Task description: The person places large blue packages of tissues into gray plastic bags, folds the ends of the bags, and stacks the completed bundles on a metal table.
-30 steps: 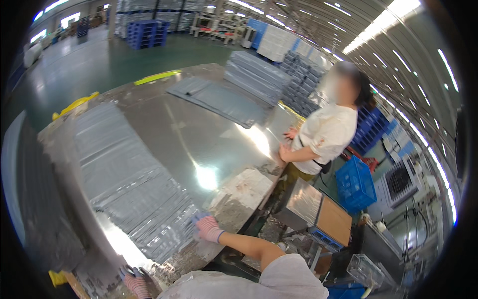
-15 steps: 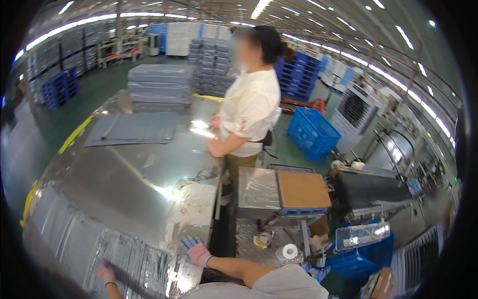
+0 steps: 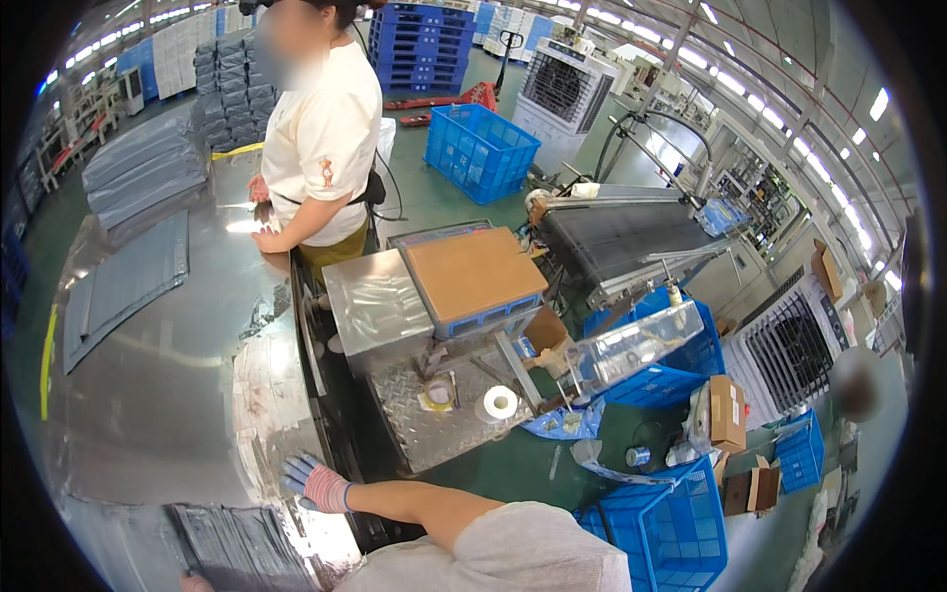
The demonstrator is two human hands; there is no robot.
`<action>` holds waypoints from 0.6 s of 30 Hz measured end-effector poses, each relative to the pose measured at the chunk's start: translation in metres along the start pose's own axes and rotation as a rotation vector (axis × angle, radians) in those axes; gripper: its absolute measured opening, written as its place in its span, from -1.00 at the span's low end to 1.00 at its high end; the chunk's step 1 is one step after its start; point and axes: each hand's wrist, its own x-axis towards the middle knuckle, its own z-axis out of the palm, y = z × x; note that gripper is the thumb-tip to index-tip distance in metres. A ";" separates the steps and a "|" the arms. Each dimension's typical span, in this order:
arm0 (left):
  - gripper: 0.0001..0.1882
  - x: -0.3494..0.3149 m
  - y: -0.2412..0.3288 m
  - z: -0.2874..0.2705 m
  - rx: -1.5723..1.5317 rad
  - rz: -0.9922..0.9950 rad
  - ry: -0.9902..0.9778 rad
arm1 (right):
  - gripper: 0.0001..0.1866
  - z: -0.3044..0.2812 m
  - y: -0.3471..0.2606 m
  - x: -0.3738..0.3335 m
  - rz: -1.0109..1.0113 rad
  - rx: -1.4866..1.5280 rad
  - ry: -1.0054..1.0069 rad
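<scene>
Clearly, the head view has swung to the right: the co-worker [image 3: 326, 138], right of centre a second ago, now stands at upper left, and a blue crate [image 3: 646, 553] shows at lower right. The grey plastic bags [image 3: 237, 543] lie at the near side of the metal table [image 3: 158, 424], partly cut off by the picture's lower edge. The right hand [image 3: 321, 485], earlier at the bags' corner, now rests just beyond them on the worn table edge, fingers spread and gripping nothing. Only a sliver of the left hand [image 3: 195, 583] shows by the bags, so I cannot tell whether its fingers are closed.
</scene>
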 end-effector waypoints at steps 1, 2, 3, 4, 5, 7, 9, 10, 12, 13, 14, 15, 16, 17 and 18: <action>-0.49 0.076 -0.086 0.074 0.167 0.060 0.090 | -0.32 0.002 -0.014 0.005 -0.045 -0.001 0.022; -0.43 -0.012 0.008 0.026 0.219 0.147 0.046 | -0.31 0.002 -0.007 -0.011 0.067 -0.054 -0.107; -0.38 -0.009 -0.041 0.083 -0.128 0.695 0.571 | -0.31 0.001 -0.020 -0.016 0.039 -0.041 -0.051; -0.33 0.031 -0.051 0.127 0.054 0.245 0.173 | -0.30 0.005 -0.030 -0.023 0.011 -0.037 -0.001; -0.34 0.012 -0.037 0.153 0.179 0.278 0.264 | -0.30 0.008 -0.029 -0.035 0.021 -0.045 0.042; -0.58 -0.031 -0.001 0.181 0.163 0.622 1.021 | -0.29 -0.009 -0.044 -0.056 0.088 -0.034 -0.068; -0.56 -0.099 0.046 0.182 0.048 0.532 0.258 | -0.29 -0.006 -0.053 -0.076 0.210 0.059 -0.120; -0.57 -0.156 0.085 0.151 -0.061 0.500 -0.038 | -0.33 -0.027 -0.060 -0.084 0.355 0.265 -0.111; -0.62 -0.172 0.093 0.210 -0.856 0.773 -0.182 | -0.43 -0.002 -0.057 -0.060 0.496 0.980 0.237; -0.62 -0.248 0.119 0.136 -1.088 0.803 -0.711 | -0.47 0.015 -0.035 -0.062 0.569 1.374 0.390; -0.64 -0.260 0.107 0.152 -0.989 0.928 -0.427 | -0.49 0.006 -0.042 -0.058 0.638 1.672 0.407; -0.66 -0.260 0.104 0.174 -0.964 0.973 -0.368 | -0.50 -0.020 -0.045 -0.054 0.716 1.968 0.439; -0.68 -0.263 0.103 0.196 -0.938 1.024 -0.315 | -0.52 -0.044 -0.048 -0.053 0.784 2.265 0.475; -0.71 -0.256 0.108 0.213 -0.995 0.999 -0.482 | -0.53 -0.058 -0.048 -0.058 0.833 2.289 0.508; -0.73 -0.245 0.114 0.228 -1.046 0.969 -0.647 | -0.54 -0.071 -0.050 -0.064 0.880 2.314 0.537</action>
